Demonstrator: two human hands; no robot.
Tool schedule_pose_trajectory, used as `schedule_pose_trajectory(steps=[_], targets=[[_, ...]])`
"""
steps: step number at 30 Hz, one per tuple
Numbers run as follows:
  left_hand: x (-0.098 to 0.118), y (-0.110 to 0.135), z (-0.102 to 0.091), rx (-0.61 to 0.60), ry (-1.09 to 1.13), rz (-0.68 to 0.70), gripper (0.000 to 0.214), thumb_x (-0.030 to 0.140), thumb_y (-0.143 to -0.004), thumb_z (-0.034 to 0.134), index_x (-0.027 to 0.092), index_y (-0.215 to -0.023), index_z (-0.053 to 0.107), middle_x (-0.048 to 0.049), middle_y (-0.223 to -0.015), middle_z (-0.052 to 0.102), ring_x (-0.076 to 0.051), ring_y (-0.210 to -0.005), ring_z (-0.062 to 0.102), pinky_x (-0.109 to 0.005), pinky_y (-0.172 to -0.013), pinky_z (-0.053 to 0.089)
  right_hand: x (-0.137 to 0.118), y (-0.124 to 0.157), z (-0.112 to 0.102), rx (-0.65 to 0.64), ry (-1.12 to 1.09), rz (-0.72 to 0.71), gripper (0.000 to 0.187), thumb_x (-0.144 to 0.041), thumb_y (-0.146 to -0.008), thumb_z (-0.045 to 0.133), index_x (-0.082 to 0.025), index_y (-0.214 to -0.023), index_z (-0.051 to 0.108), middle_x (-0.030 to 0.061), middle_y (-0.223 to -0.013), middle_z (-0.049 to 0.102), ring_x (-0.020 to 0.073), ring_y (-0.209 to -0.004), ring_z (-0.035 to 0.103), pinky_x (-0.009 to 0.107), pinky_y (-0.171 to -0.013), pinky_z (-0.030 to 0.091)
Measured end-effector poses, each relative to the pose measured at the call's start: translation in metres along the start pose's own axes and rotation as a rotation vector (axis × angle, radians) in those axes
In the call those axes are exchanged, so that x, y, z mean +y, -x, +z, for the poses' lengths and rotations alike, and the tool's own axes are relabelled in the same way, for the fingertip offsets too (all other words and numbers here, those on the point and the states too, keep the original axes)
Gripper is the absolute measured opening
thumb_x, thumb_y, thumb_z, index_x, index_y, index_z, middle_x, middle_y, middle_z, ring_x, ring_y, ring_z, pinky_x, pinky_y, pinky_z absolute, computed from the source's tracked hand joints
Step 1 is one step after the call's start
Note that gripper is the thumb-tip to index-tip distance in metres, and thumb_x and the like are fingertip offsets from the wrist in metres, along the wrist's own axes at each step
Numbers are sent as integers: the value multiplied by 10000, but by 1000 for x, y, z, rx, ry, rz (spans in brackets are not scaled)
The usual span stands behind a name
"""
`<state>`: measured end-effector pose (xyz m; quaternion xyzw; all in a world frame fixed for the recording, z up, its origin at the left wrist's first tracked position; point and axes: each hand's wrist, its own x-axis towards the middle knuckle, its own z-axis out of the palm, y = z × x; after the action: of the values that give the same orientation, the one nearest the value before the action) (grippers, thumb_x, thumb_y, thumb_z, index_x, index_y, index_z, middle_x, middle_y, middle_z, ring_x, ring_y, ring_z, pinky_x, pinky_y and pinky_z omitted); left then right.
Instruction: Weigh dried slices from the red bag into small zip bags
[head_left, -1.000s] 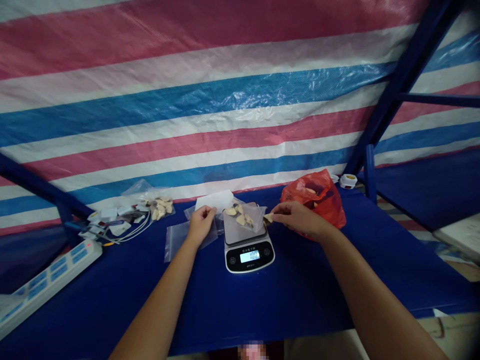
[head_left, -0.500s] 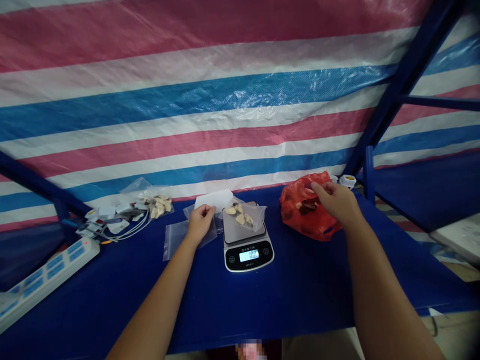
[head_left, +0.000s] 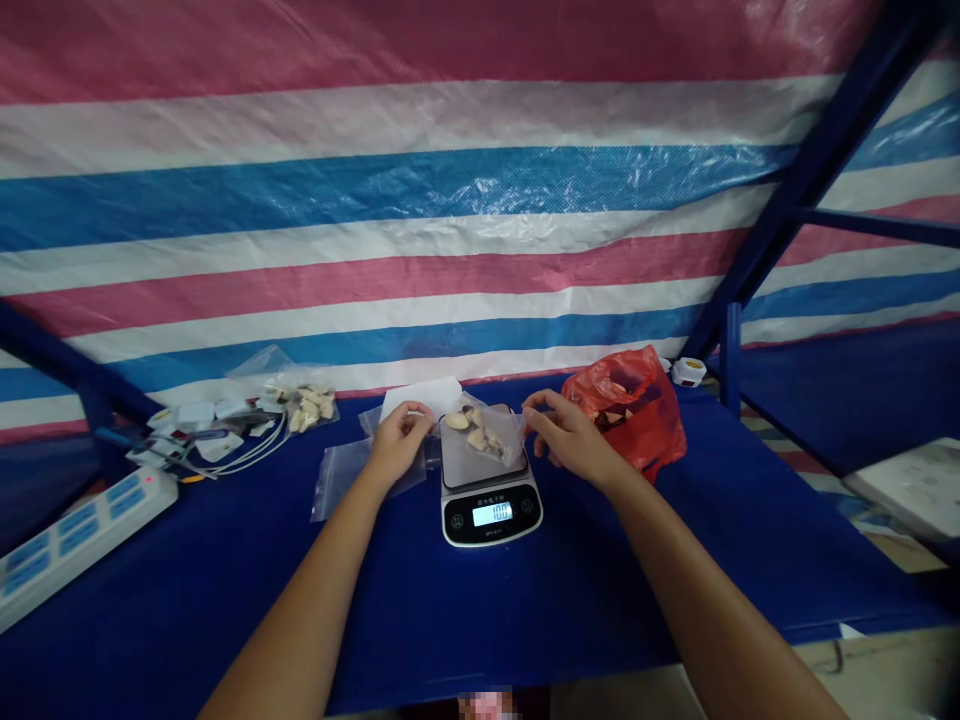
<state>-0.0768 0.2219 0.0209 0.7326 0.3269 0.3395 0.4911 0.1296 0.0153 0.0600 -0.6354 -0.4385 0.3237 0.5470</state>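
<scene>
The left hand (head_left: 400,443) pinches a clear plastic bag (head_left: 504,437) of pale chunks (head_left: 477,438) on a silver digital scale (head_left: 491,510). The open right hand (head_left: 570,437) sits just beside it, near a crumpled red bag (head_left: 637,415).

Route, my view: blue tabletop (head_left: 525,610) before the digital scale (head_left: 491,512), lower centre, below my left hand (head_left: 397,445) and right hand (head_left: 570,438). Obstacles: scale itself; red plastic bag (head_left: 637,410), just right of my right hand; white cables (head_left: 255,450), upper left; power strip (head_left: 82,535), far left.
</scene>
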Motion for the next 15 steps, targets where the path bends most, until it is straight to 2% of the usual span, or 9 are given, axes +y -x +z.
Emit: schedule_pose_trajectory(steps=[3, 6, 10, 15], targets=[[2, 1, 3, -56, 6, 1, 387, 494, -726, 730, 206, -948, 597, 21, -623, 646, -153, -609, 587, -269, -631, 422, 5, -6, 4, 27, 11, -96, 318, -501, -939, 550, -231, -1070, 655, 22, -915, 700, 166, -777, 649, 288, -660, 516], [4, 1, 4, -72, 0, 13, 383, 457, -700, 751, 200, -941, 603, 18, -647, 654, -138, -592, 563, -268, -618, 401, 5, -7, 10, 31, -40, -142, 322, -470, -947, 539, -233, -1113, 682, 47, -1111, 714, 192, -993, 659, 343, -883, 542], [12, 3, 2, -11, 68, 24, 390, 429, -673, 763, 196, -939, 600, 12, -678, 663, -127, -605, 557, -263, -629, 407, -2, -3, 13, 2, -130, -121, 370, -500, -946, 528, -273, -1209, 654, 50, -1262, 684, 211, -1096, 649, 354, -888, 562], [23, 8, 0, 59, 142, 9, 407, 429, -629, 776, 200, -916, 600, 18, -686, 650, -124, -622, 562, -261, -629, 416, -11, 0, 8, 16, -182, -118, 362, -510, -936, 550, -286, -1201, 653, 53, -1265, 690, 230, -1112, 647, 367, -873, 572]])
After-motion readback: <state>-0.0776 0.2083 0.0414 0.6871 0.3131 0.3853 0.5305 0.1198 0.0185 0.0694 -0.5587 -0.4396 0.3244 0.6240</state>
